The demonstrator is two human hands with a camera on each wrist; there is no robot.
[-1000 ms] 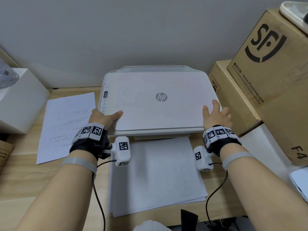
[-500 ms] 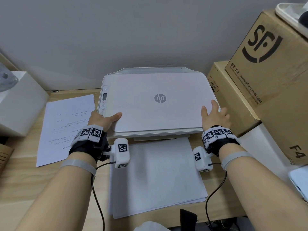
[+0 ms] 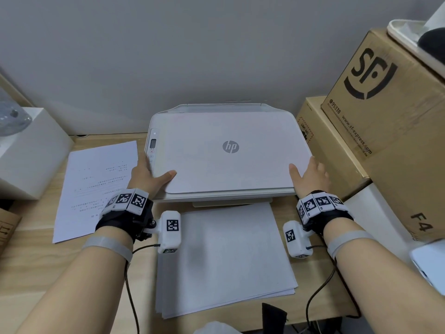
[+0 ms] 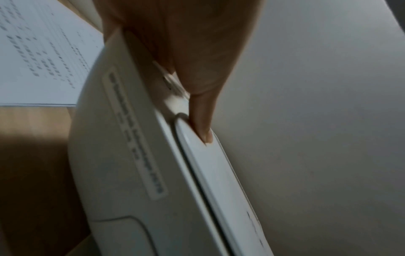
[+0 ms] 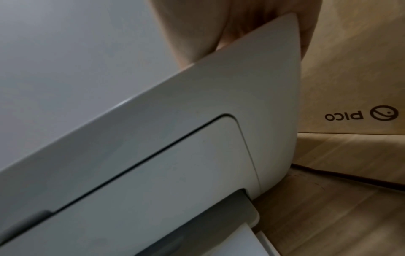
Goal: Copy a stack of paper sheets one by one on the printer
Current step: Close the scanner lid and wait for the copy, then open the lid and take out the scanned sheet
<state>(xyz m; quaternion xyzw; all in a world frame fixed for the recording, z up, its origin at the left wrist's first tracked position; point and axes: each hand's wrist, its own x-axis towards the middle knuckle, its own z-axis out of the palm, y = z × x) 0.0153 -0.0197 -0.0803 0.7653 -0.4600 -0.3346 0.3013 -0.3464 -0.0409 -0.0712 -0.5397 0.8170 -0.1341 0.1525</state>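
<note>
A white printer (image 3: 252, 165) stands at the back of the wooden desk with its lid down. My left hand (image 3: 151, 173) rests on its front left corner, thumb on the lid and straight fingers beside the control panel (image 3: 152, 147). In the left wrist view the thumb (image 4: 198, 97) lies on the lid's edge (image 4: 197, 147). My right hand (image 3: 309, 173) lies flat on the lid's front right corner, fingers reaching over the side. A stack of blank sheets (image 3: 224, 259) lies in front of the printer. One printed sheet (image 3: 96, 186) lies to its left.
Cardboard boxes (image 3: 385, 121) are stacked close against the printer's right side, and one (image 5: 350, 86) fills the right of the right wrist view. A white box (image 3: 29, 153) stands at the far left. A white device (image 3: 431, 266) sits at the right edge.
My left hand's fingers have stretched forward along the control panel. The right hand has shifted slightly on the lid's corner. The lid stays down.
</note>
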